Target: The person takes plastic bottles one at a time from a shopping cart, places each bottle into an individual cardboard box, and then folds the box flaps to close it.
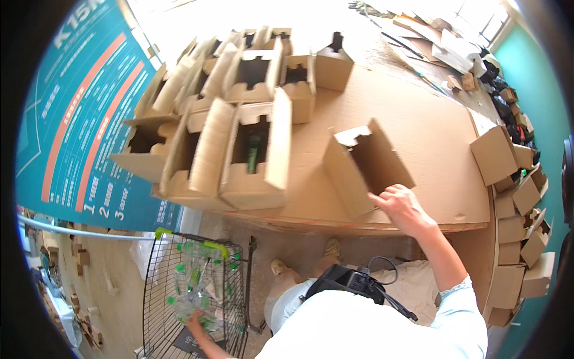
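Observation:
On the near right of the cardboard-covered table stands an open, tilted cardboard box with its top flaps up. My right hand is closed on the box's near right edge, fingers pinching the rim. My left hand reaches down into a black wire shopping cart at the lower left. Its fingers are closed against a clear plastic bottle among several with green caps; the fingertips are partly hidden. A green bottle shows inside one of the grouped boxes.
Several open cardboard boxes stand packed together on the table's left side. A large teal printed board rises at the left. More boxes are stacked along the right wall. A black bag with cables hangs at my waist.

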`<state>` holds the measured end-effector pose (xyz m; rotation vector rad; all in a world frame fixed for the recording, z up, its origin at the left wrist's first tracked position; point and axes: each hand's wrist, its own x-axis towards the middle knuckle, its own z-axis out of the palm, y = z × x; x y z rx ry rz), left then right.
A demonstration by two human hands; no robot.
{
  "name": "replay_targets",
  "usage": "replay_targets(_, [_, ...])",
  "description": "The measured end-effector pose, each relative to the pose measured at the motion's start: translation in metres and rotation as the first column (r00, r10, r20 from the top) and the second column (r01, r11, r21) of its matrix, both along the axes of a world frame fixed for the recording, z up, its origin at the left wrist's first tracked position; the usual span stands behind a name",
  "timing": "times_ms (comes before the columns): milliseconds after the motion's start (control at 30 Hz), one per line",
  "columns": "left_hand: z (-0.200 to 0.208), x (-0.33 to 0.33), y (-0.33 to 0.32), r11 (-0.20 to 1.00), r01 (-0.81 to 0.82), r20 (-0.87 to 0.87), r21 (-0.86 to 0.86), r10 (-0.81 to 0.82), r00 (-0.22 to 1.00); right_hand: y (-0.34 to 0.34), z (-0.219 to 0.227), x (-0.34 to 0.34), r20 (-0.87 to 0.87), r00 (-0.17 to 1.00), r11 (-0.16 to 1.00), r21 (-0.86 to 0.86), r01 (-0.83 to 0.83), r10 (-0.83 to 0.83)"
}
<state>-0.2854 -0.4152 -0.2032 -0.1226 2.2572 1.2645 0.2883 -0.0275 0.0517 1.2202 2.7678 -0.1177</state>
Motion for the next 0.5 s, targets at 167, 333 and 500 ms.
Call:
replay_targets(167, [0.096,0.025,0.049,0.829,0.027,-0.073,0.559,0.017,0.997,-0.005,0.008,0.051,-0.021,0.985,0.985,0.002,-0.173,0.173])
replay_targets(333, [0.223,0.203,0.229,0.254,0.529,-0.413,0.809,-0.394,0.821,0.003,0.014,0.103,0.168,0.853,0.867,-0.021,-0.498,0.494])
replay_targets(500, [0.282,0.395,0.39,-0.354,0.58,-0.613,0.733,-0.713,0.341,0.014,0.034,0.146,0.232,0.865,0.874,0.097,-0.476,0.445])
